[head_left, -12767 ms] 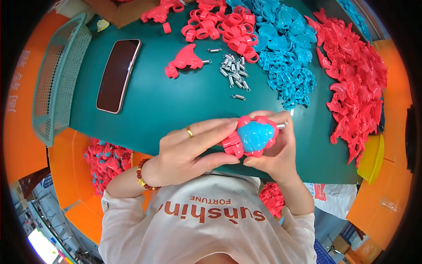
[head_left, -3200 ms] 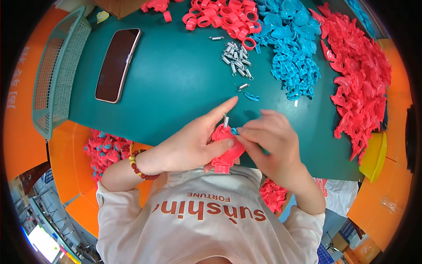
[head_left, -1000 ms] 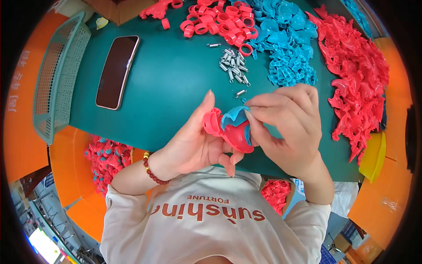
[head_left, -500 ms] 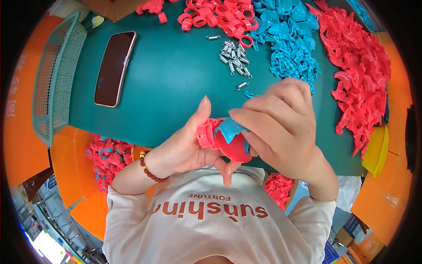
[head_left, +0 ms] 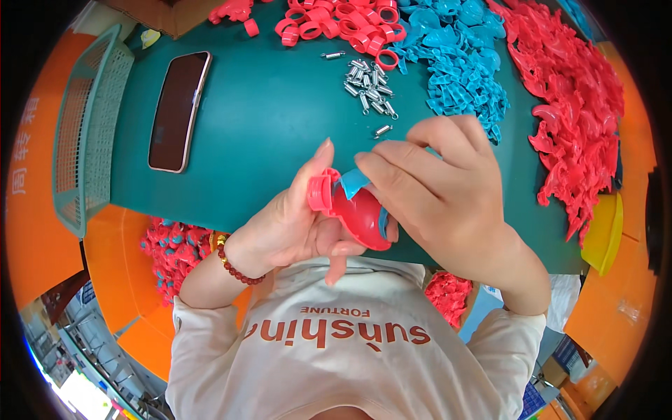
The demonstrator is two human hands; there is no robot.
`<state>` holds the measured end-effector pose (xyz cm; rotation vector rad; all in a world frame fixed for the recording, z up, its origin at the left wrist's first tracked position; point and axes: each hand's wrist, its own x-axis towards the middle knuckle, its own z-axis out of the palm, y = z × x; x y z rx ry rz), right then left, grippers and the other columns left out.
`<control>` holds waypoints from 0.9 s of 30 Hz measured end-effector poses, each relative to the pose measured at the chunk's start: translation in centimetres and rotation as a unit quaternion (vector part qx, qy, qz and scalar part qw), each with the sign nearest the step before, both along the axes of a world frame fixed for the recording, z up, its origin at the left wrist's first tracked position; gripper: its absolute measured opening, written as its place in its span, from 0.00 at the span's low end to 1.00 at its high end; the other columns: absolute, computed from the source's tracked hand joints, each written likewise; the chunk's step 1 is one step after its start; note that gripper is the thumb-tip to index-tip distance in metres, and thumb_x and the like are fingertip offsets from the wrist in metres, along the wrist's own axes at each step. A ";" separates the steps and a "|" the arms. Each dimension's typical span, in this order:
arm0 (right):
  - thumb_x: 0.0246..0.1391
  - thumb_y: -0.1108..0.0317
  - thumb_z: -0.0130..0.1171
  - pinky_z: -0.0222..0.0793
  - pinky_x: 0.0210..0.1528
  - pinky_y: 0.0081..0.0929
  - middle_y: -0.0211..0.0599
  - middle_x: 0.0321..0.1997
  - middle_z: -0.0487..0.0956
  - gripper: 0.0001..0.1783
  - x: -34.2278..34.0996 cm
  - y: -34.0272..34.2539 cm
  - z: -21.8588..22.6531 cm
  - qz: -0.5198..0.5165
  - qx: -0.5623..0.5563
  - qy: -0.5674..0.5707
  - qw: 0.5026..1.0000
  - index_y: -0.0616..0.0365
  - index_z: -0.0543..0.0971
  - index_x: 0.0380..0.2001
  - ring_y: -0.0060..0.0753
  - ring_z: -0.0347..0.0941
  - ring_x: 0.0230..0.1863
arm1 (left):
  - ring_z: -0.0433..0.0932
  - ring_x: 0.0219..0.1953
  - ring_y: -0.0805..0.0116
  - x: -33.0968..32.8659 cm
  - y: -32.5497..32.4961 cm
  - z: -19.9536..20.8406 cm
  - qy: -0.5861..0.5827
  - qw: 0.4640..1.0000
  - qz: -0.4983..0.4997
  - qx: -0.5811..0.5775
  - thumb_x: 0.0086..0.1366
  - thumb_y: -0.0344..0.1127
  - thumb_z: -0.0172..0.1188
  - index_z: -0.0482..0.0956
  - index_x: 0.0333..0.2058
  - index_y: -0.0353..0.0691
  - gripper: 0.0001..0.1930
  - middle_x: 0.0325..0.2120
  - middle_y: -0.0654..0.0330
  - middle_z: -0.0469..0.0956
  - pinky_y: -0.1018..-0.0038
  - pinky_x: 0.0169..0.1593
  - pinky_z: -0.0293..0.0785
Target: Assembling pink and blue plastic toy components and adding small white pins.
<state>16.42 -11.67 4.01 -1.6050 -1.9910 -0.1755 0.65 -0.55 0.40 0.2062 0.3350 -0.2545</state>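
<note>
In front of my chest, my left hand holds a glossy red plastic shell, rounded and hollow-looking. A red ring sits at the shell's left end, beside my raised left thumb. My right hand pinches a small blue plastic piece at the upper edge of the shell, and the fingers hide part of it. More blue shows at the shell's right end, next to my right fingertips. A lone metal spring lies on the table just beyond my hands.
On the green table lie a spring pile, red rings, blue parts and a long heap of red parts. A phone and a mesh basket are left. An orange bin holds red-blue pieces.
My right hand has shifted slightly, and the blue piece now stands tilted at the shell's upper edge instead of lying across it. More of the red surface shows.
</note>
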 end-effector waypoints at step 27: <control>0.46 0.77 0.54 0.66 0.51 0.38 0.41 0.50 0.73 0.22 13.8 -5.8 -0.5 -0.366 -0.115 -0.236 0.893 0.55 0.73 0.48 0.44 0.68 0.50 | 0.72 0.50 0.41 -1.2 0.4 0.3 -0.048 0.988 -0.003 0.147 0.65 0.40 0.51 0.55 0.59 0.27 0.29 0.55 0.39 0.62 0.63 0.40 0.80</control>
